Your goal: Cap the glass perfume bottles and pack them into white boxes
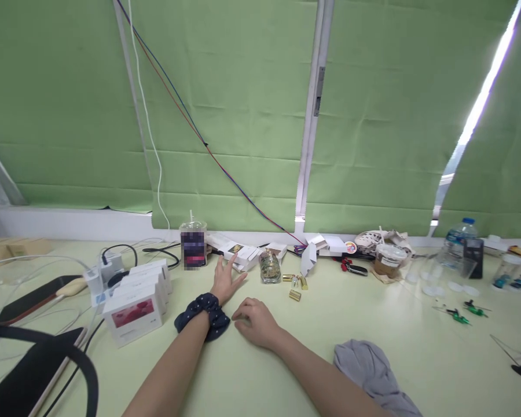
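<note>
My left hand (226, 284), with a dark dotted scrunchie (203, 315) on its wrist, has its fingers spread just in front of a white printed box (242, 255). Whether the fingertips touch the box, I cannot tell. My right hand (257, 322) rests low over the table, its fingers curled in and closed, with nothing visible in them. Beyond it stands a squat clear glass bottle (270, 268) with a gold top. Several gold pieces, one a small gold cylinder (294, 295), lie to the bottle's right.
White boxes (134, 313) stand left, among cables and a tablet (35, 370). A drink cup (193, 246) is at the back. Grey cloth (369, 370) lies by my right forearm. Farther right are a brown tub (389, 260), a water bottle (460, 240) and green-handled tools (458, 315).
</note>
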The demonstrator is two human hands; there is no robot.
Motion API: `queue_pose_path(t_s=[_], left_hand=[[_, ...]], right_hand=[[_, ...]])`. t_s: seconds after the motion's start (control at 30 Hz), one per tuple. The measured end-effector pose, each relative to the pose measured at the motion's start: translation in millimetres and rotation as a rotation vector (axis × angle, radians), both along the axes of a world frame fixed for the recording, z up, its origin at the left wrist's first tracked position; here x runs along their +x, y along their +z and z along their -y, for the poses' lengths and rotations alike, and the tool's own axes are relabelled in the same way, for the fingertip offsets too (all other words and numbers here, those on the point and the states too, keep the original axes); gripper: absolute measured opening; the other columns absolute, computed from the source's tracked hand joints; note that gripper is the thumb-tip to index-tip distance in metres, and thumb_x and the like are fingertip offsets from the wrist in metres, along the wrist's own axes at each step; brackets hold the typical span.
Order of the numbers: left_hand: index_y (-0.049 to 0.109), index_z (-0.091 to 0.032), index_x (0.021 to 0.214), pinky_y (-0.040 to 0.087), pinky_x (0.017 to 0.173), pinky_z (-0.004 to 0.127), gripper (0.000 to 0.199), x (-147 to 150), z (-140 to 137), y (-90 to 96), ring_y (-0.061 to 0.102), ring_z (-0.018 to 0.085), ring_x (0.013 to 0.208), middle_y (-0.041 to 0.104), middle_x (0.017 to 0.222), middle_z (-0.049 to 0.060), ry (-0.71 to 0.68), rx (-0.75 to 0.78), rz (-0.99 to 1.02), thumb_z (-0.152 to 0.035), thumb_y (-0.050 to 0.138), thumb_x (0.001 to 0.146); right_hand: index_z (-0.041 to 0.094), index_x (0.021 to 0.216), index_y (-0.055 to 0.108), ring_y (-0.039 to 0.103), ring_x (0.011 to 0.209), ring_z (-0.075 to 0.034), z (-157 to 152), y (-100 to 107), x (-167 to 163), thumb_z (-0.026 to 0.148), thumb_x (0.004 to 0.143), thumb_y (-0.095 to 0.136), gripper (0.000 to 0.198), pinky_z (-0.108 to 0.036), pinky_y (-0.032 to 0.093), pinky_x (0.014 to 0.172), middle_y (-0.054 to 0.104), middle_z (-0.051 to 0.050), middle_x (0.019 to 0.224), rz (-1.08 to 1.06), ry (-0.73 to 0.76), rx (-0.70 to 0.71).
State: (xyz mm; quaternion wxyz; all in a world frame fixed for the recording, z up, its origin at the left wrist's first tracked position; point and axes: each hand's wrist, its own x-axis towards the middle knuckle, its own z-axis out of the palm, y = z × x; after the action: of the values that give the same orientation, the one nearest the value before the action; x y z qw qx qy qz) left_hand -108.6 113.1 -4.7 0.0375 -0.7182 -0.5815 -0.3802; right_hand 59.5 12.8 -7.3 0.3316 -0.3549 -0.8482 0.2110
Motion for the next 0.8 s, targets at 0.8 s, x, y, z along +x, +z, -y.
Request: queue_pose_path(t_s=[0.8], left_hand=[[0.045, -0.028, 0.135, 0.038, 0.095, 0.057, 0.067, 7, -31, 17.2, 0.029, 0.043, 0.133, 0.004, 0.152, 0.016, 0.158, -0.081, -0.036, -0.056, 0.057, 0.076]], right_hand=[[0.024, 0.093, 0.07, 0.059, 0.095, -0.018, -6, 1, -1, 0.02, 0.079, 0.062, 0.017, -0.029, 0.043, 0.09, 0.064, -0.003, 0.099, 0.056, -0.023, 0.015]])
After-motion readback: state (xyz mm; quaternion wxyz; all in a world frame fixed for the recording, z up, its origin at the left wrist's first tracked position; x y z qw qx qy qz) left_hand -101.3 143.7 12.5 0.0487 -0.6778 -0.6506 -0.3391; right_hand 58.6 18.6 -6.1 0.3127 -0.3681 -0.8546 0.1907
